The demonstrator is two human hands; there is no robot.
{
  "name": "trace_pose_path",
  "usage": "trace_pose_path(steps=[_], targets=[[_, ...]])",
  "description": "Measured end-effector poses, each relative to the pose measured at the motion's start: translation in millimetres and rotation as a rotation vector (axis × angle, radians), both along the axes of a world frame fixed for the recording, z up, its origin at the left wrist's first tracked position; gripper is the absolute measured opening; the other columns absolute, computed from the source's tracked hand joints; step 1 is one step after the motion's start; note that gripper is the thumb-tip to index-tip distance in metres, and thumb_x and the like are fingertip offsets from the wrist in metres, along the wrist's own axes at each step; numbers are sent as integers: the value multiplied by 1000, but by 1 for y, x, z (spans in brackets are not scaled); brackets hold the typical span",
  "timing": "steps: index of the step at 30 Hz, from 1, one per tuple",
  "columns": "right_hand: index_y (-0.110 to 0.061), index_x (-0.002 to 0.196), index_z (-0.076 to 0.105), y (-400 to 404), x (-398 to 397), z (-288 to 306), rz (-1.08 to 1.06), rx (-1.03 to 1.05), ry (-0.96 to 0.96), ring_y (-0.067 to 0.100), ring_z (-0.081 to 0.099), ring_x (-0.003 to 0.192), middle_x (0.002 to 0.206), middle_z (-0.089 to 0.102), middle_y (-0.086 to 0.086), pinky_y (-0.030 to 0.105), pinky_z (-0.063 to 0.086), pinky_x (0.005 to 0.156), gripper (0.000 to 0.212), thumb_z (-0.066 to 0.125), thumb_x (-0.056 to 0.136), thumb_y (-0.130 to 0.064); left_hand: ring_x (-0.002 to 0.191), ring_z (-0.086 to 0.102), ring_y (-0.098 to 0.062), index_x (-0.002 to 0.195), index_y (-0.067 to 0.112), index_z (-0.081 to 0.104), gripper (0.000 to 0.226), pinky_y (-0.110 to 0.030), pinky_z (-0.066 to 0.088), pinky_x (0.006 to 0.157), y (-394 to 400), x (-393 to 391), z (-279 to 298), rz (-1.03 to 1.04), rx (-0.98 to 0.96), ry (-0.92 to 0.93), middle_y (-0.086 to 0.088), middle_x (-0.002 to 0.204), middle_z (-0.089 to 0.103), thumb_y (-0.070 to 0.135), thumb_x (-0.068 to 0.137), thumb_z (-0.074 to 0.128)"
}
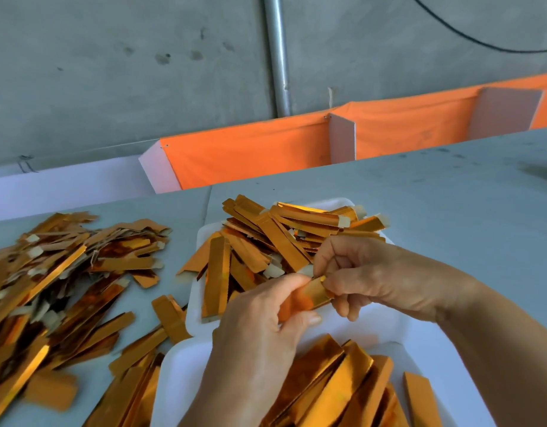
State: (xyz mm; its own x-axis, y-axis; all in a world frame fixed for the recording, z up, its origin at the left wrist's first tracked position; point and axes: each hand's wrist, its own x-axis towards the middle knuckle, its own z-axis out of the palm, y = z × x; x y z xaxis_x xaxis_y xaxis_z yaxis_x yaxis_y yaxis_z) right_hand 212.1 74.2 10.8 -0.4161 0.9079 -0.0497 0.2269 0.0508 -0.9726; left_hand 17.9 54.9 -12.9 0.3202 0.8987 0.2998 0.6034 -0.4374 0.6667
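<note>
Both hands were closed on a single gold foil strip point(310, 293), which was held just above the near end of a white foam tray point(200, 241), close to the middle of the work area. The left hand point(266, 322) had its thumb and curled fingers wrapped round the strip's lower left end. The right hand point(377, 277) pinched the upper right end between thumb and forefinger, with its other fingers tucked under. Only a short bright stretch of the strip showed between the two grips, tilted up toward two o'clock. At twelve o'clock from the hands, filling that tray, lay a jumbled pile of strips point(266, 238), many with pale paper tabs at their ends. At six o'clock a second white tray point(179, 365) held a neater stack of folded gold pieces point(337, 383), lying side by side and touching. At nine o'clock, well apart from the hands, a loose heap of strips point(59, 272) was spread over the grey table point(420, 195), and a few strays lay against the first tray's left rim. Beyond the table's far edge, at about one o'clock, hung an orange cloth point(250, 152). Behind it a metal pole point(277, 53) rose against the concrete wall. A black cable point(469, 38) drooped across the wall at two o'clock.
</note>
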Motion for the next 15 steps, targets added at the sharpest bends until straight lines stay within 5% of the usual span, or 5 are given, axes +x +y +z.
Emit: trace_pose_path(steps=[5,9,15], targets=[[-8,97,59,1,3,-1,58,-91,108,16,63,61,68,65,8,22,52,58,20,65,78,-13,103,43,21,120,42,60,43,3,37,76,0,-1,1,-13,41,13,44,88,50,36,79,71],[-9,96,60,2,6,-2,93,-139,148,15,63,60,70,64,9,21,52,56,17,69,82,-10,109,49,12,124,41,58,44,-9,43,90,-1,-1,0,-42,65,37,37,107,54,38,81,69],[-10,90,61,3,5,-2,45,-160,193,14,59,53,64,62,10,20,49,51,14,61,77,-8,97,51,16,114,42,63,38,0,40,72,0,0,-1,-46,14,-68,35,91,60,34,78,72]])
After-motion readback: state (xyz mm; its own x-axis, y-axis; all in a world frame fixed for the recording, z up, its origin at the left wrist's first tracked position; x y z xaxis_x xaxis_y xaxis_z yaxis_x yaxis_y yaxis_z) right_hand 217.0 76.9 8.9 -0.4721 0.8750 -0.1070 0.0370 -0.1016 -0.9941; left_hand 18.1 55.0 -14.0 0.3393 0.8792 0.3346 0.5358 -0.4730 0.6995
